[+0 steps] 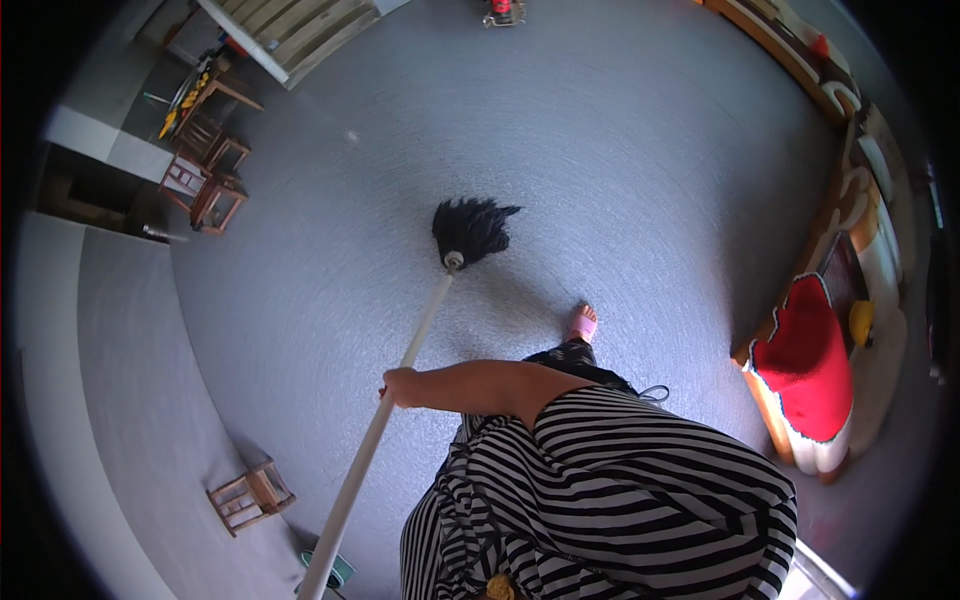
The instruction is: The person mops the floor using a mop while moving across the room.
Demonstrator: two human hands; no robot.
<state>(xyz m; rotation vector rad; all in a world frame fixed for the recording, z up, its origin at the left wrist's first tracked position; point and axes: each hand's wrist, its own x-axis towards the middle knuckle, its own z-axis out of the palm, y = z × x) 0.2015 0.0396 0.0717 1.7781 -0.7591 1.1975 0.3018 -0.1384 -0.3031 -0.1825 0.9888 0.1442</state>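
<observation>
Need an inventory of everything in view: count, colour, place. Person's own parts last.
mop head: one, black, on floor, centre
mop handle: one, whitish, centre to lower edge
floor: one, grey, throughout
wooden chairs: at least two, brown, upper left
small chair: one, brown, lower left
yellow items: count unclear, upper left
slatted structure: one, pale, top left
red object: one, top edge, kind unclear
wooden seating: count unclear, brown with white, right
red cloth: one, on seating
yellow object: one, right
green object: one, lower left
sandal: one, pink, on foot
striped top: one, black-white, lower centre
foot: one, below centre
right hand: one, grip closed around handle
</observation>
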